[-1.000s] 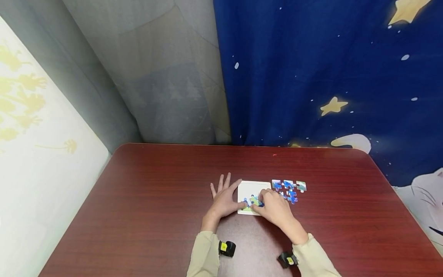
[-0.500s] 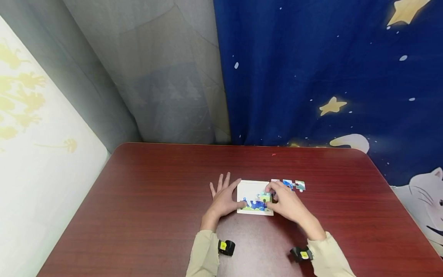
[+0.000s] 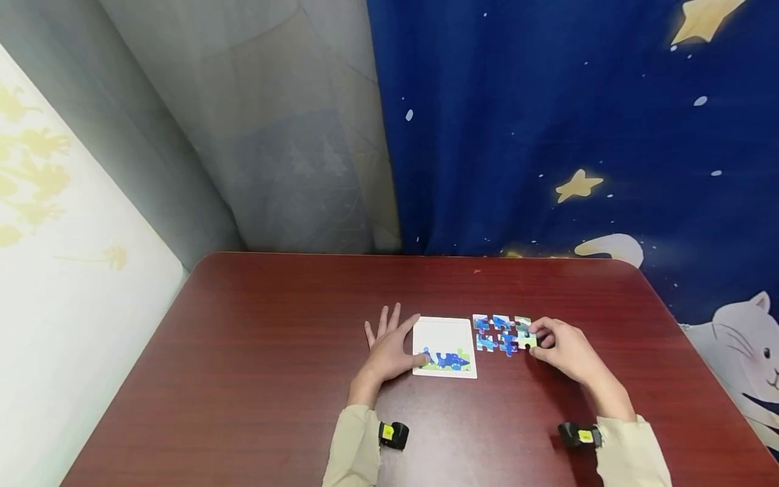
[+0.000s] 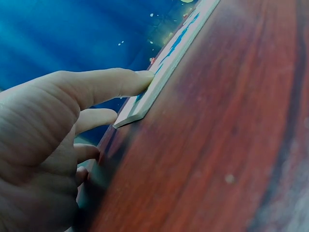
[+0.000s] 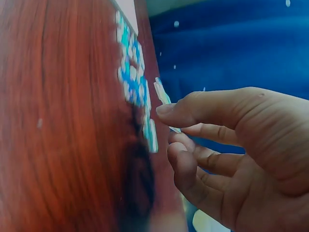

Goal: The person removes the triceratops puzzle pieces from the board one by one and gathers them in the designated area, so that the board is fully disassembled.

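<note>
A white square puzzle tray [image 3: 444,330] lies on the table with a row of joined blue and green jigsaw pieces [image 3: 450,360] along its near side. My left hand [image 3: 387,355] rests at its left edge, thumb pressing on the near-left part and the other fingers spread straight; in the left wrist view the thumb [image 4: 116,83] lies over the tray's edge. Right of the tray, my right hand [image 3: 566,346] pinches a pale green jigsaw piece [image 5: 161,91] between thumb and fingers. In the right wrist view this piece is tilted and raised above the table.
Several loose jigsaw pieces [image 3: 501,323] lie right of the tray, close beside my right hand. A small red bit [image 3: 477,271] sits near the back edge of the brown table [image 3: 292,325]. Curtains [image 3: 487,135] hang behind it.
My right hand has picked up the pale green piece at the tray and moved right with it, to the far side of the loose pieces. The left hand has kept its place on the tray.
</note>
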